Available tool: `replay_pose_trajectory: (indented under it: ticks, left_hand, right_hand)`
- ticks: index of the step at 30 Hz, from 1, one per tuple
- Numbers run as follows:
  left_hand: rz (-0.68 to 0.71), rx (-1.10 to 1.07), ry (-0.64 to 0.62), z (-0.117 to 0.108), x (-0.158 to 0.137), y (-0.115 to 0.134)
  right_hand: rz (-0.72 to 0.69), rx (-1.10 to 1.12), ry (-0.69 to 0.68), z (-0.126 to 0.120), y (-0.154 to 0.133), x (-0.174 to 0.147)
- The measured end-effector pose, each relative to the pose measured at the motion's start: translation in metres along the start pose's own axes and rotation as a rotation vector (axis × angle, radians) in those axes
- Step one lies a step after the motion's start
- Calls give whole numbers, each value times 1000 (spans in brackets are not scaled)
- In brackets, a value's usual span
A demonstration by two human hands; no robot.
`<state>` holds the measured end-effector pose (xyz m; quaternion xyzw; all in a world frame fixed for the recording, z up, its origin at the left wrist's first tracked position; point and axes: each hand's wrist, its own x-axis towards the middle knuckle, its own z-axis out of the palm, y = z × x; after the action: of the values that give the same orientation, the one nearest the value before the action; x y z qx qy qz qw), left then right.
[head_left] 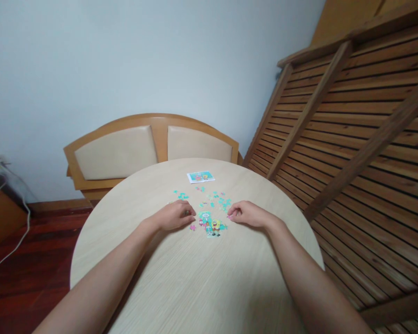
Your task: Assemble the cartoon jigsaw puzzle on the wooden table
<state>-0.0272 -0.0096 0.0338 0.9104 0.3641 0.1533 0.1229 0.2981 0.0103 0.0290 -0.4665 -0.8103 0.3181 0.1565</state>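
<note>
A partly joined cartoon jigsaw puzzle (205, 218), with a yellow square character at its lower right, lies on the round table. My right hand (247, 214) is at its right, thumb and fingertips pinched on a small pink puzzle piece (229, 216). To the left of the joined part rests my left hand (174, 215), its fingers loosely bent and apart, with nothing visible in them. Just below its fingertips is a loose pink piece (192, 228). Several turquoise pieces (225, 202) are scattered beyond the joined part, and more turquoise pieces (183, 196) lie behind my left hand.
A picture card (201, 176) lies toward the far side of the pale wooden table (181, 287). Behind it stands a padded headboard (118, 153) against the wall. A slatted wooden frame (334, 130) leans at the right. A white cable (28, 222) hangs at the left.
</note>
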Motion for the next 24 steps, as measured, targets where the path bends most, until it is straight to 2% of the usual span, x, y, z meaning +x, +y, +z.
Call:
replay_pose_trajectory:
  ticks: [10,13,17,24]
  left_hand:
    - [33,-12,26,-2,-1,3]
    - [5,-16,43,-1,-1,6]
    - [-117,-40,84,2,3,16]
    - [-178,-329,186,18,14,32]
  right_hand:
    - [13,-50,32,5,-20,-3]
    - [8,27,20,8,-19,-1]
    - [-74,154,37,15,-23,5]
    - [-164,419,149,39,-50,18]
